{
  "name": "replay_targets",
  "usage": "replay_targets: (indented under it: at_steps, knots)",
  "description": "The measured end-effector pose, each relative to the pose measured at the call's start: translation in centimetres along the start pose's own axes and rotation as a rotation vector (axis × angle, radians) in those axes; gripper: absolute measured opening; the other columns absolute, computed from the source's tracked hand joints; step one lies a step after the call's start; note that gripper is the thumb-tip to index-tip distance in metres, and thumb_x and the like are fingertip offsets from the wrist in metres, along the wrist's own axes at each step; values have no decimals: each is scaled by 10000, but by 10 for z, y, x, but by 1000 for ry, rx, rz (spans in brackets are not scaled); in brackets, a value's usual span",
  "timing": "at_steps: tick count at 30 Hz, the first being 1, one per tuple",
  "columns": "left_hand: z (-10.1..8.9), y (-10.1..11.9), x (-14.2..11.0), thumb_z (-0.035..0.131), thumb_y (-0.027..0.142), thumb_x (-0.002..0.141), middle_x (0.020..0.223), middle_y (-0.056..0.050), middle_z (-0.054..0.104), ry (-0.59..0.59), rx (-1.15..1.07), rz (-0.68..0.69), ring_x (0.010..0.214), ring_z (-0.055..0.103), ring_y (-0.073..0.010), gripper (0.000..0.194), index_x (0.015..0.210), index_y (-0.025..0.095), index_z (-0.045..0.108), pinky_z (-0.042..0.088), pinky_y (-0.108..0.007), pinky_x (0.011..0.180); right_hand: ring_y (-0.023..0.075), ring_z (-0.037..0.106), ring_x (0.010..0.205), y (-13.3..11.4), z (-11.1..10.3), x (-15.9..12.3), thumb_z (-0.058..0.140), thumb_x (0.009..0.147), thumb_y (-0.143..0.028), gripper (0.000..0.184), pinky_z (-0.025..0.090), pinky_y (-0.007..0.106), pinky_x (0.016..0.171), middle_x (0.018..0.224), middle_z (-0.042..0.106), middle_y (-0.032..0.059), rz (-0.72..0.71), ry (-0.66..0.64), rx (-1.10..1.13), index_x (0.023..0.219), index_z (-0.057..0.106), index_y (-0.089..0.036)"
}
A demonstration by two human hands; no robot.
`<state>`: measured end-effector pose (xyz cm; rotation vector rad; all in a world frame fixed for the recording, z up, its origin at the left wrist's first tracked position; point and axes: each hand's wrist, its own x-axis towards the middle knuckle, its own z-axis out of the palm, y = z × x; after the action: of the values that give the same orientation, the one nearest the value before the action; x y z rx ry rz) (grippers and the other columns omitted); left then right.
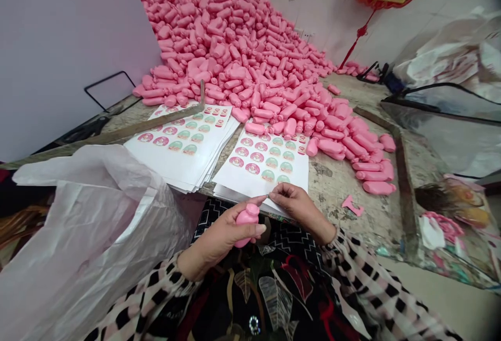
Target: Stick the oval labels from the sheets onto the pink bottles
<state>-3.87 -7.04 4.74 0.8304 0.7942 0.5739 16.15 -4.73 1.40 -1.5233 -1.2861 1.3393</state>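
Observation:
My left hand [230,229] is closed around a small pink plastic bottle-shaped piece [246,222], its narrow knob end up and its lower part partly behind my thumb. My right hand [293,203] is pinched, its fingertips meeting my left index fingertip at the near edge of a sticker sheet [230,190]. Something tiny and dark shows between those fingertips, too small to name. Rows of pink and green oval stickers [272,162] are printed on the sheet, which lies on other sheets. A second stack of sticker sheets [164,161] lies to its left.
A large heap of pink pieces [250,64] covers the back of the worktable [331,184]. Wooden strips [403,184] edge the work area. A white plastic bag [113,216] hangs at the left front. A pink T-shaped scrap [352,205] lies right of my right hand.

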Motion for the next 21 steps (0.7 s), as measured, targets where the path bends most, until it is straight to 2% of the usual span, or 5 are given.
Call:
replay_targets:
  at_steps: [5, 8, 10, 15, 21]
  knots:
    - [11, 13, 18, 667, 288, 710, 748, 23, 530, 135, 19, 16, 587, 518, -69, 598, 1268, 228, 458, 396, -203, 565, 119, 464, 599, -10, -6, -6, 581, 708, -434, 244, 354, 238, 575, 650, 550, -22, -55, 4, -218, 700, 563, -190]
    - [13, 18, 25, 665, 304, 704, 727, 21, 532, 223, 24, 21, 560, 515, -73, 610, 1268, 217, 449, 391, -202, 536, 152, 514, 678, -15, -23, -12, 603, 694, -451, 241, 356, 258, 616, 759, 614, -1, -97, 139, -520, 772, 626, -224]
    - [14, 20, 28, 665, 305, 700, 707, 17, 543, 258, 40, 22, 550, 512, -76, 597, 1253, 202, 462, 391, -201, 530, 160, 523, 683, -15, -39, -13, 636, 662, -464, 273, 355, 260, 609, 768, 621, 0, -83, 209, -529, 803, 638, -230]
    - [17, 32, 32, 658, 329, 705, 574, 19, 528, 312, 77, 4, 531, 501, -92, 543, 1187, 125, 514, 389, -204, 531, 119, 488, 552, -3, -75, -5, 725, 579, -391, 301, 351, 236, 521, 616, 557, -30, 8, 274, -31, 734, 587, -173]
    - [30, 78, 33, 642, 307, 726, 586, 21, 544, 249, 93, 173, 547, 485, -77, 513, 1189, 126, 517, 384, -187, 558, 151, 572, 510, -13, -80, 18, 752, 550, -255, 372, 432, 252, 473, 606, 619, -22, 170, 414, 591, 832, 515, -211]
